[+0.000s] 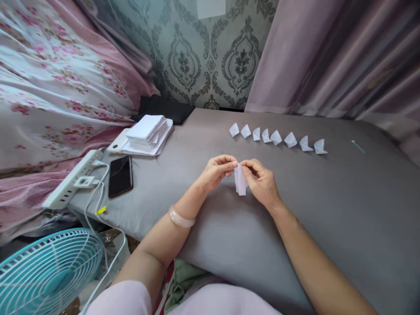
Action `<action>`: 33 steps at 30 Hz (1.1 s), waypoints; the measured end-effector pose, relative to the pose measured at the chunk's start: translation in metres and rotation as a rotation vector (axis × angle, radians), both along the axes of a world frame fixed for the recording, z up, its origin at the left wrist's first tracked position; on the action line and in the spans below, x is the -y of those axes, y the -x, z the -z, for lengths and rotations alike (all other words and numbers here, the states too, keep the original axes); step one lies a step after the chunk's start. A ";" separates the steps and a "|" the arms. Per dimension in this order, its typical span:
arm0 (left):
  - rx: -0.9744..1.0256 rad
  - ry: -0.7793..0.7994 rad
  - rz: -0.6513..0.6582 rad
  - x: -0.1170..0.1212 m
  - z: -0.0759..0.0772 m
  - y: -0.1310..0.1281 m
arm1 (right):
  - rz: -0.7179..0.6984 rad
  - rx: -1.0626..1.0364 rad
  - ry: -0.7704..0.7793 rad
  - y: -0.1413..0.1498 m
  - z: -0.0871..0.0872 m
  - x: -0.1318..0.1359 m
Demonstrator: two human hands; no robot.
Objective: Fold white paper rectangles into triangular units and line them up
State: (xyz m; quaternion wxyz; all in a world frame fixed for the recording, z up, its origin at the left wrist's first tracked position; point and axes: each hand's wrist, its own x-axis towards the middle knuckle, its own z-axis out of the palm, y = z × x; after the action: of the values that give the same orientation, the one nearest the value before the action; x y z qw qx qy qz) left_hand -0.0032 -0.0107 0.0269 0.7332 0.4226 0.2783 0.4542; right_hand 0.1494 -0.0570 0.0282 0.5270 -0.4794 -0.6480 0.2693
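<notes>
Both my hands meet over the grey cushion (321, 210) and pinch a small white paper strip (240, 181) that hangs down between them. My left hand (216, 169) grips its top edge with thumb and fingertips; a pale bangle sits on that wrist. My right hand (262, 181) holds the strip's right side, fingers curled. Beyond the hands, several small folded white paper pieces (276, 137) stand in a row on the cushion.
A stack of white paper slips (148, 132) lies at the back left, with a black phone (120, 176) and a white power strip (74, 181) beside it. A teal fan (49, 271) stands at the lower left. Floral bedding (49, 87) rises on the left, curtains on the right.
</notes>
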 end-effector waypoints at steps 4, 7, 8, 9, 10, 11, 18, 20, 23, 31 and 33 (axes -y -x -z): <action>-0.027 -0.008 -0.004 0.000 0.001 -0.001 | 0.032 0.009 0.020 0.001 -0.001 0.000; -0.066 -0.034 -0.061 0.002 0.001 -0.005 | 0.052 -0.015 0.078 0.000 -0.003 0.000; -0.079 -0.056 -0.113 0.003 0.001 -0.007 | 0.061 -0.044 0.104 -0.001 -0.004 0.000; -0.093 -0.086 -0.172 0.005 0.000 -0.009 | 0.073 -0.079 0.126 -0.002 -0.004 0.000; -0.109 -0.122 -0.225 0.007 -0.001 -0.011 | 0.087 -0.110 0.138 -0.003 -0.004 0.000; -0.126 -0.161 -0.264 0.009 -0.001 -0.013 | 0.104 -0.130 0.138 -0.004 -0.004 0.000; -0.249 -0.289 -0.305 0.020 -0.002 -0.021 | 0.236 -0.073 0.014 0.002 0.000 0.000; -0.226 -0.252 -0.310 0.020 0.000 -0.021 | 0.248 -0.060 -0.021 0.005 0.003 0.000; -0.194 -0.190 -0.328 0.017 0.002 -0.021 | 0.233 -0.048 -0.050 0.008 0.005 0.000; -0.156 -0.127 -0.300 0.018 0.000 -0.022 | 0.285 -0.067 -0.013 0.006 0.007 -0.001; -0.140 -0.123 -0.291 0.019 0.000 -0.022 | 0.303 -0.045 -0.026 0.008 0.006 -0.001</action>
State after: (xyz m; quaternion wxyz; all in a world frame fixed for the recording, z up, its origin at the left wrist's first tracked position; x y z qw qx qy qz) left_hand 0.0191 -0.0299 0.0265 0.6115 0.4524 0.3585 0.5412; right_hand 0.1416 -0.0565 0.0218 0.5822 -0.5588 -0.5596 0.1887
